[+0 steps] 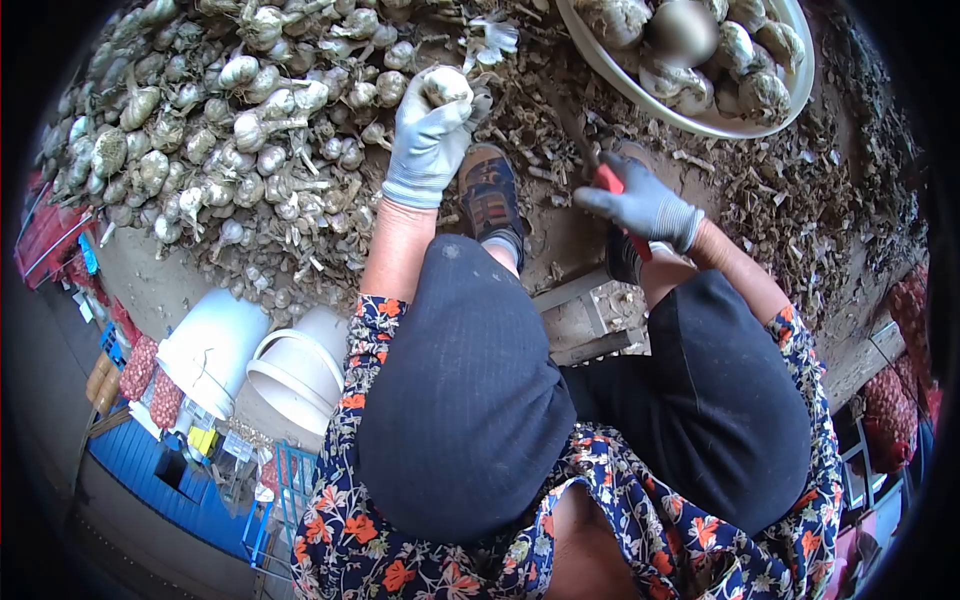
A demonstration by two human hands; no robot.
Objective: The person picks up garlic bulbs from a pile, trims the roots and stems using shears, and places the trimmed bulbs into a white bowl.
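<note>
My left hand, in a grey-white glove, is closed around a garlic bulb at the edge of a large heap of garlic. In my gloved right hand is a tool with red handles; its dark metal end points up and left over the littered ground. The two hands are apart, one above each shoe. Beyond my right hand, a pale round tub holds several garlic bulbs, with a blurred round spot over part of them.
Cut stalks and dry skins cover the ground at the right. Two white buckets stand at the lower left, near red net sacks. More filled net sacks are at the right edge. A wooden piece lies between my legs.
</note>
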